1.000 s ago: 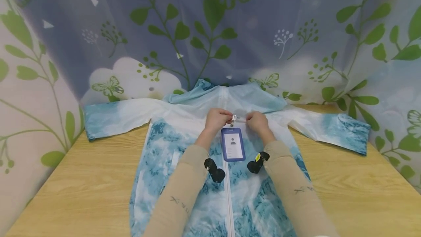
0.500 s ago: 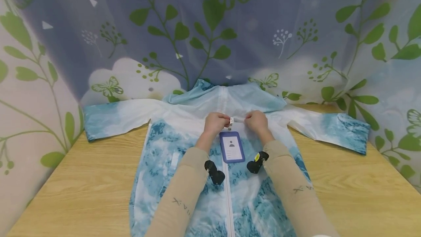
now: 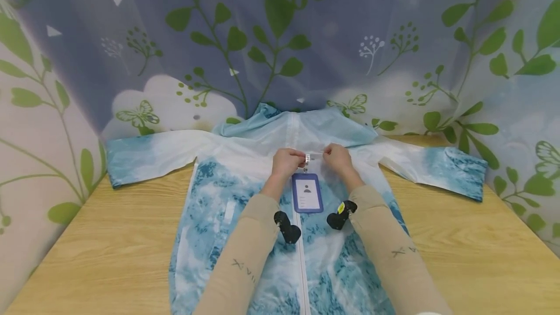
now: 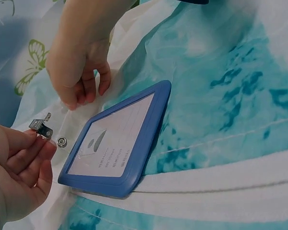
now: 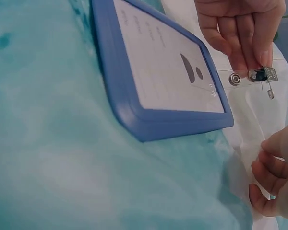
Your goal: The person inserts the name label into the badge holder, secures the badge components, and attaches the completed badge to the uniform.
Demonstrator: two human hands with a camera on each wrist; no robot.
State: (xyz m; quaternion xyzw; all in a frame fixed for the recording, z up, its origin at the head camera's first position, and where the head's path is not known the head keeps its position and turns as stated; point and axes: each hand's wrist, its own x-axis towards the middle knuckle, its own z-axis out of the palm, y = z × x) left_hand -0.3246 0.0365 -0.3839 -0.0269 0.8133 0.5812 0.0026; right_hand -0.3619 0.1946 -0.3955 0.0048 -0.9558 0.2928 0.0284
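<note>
My left hand (image 3: 287, 163) pinches the small metal clip (image 4: 41, 125) of a blue-framed badge holder (image 3: 307, 193) between thumb and fingers. A clear strap with a round snap (image 5: 235, 79) joins clip and frame. The badge, with a person icon on its white card, hangs over the zip of a blue-and-white jacket (image 3: 245, 198) that lies spread out. Just to the right, my right hand (image 3: 339, 160) pinches the jacket's white cloth below the collar, as the right wrist view shows. The clip sits close to that cloth, apart from the right fingertips.
A wood-grain table (image 3: 118, 237) lies beneath the jacket, whose sleeves (image 3: 131, 157) stretch out to both sides. Behind and beside it hangs a curtain (image 3: 341, 52) printed with leaves and butterflies. Black wrist cameras (image 3: 287, 227) stick out from both cuffs.
The clip has turned slightly in my left fingers, and the badge has shifted a little. My right hand has moved slightly left, nearer the clip. The head view has shifted slightly.
</note>
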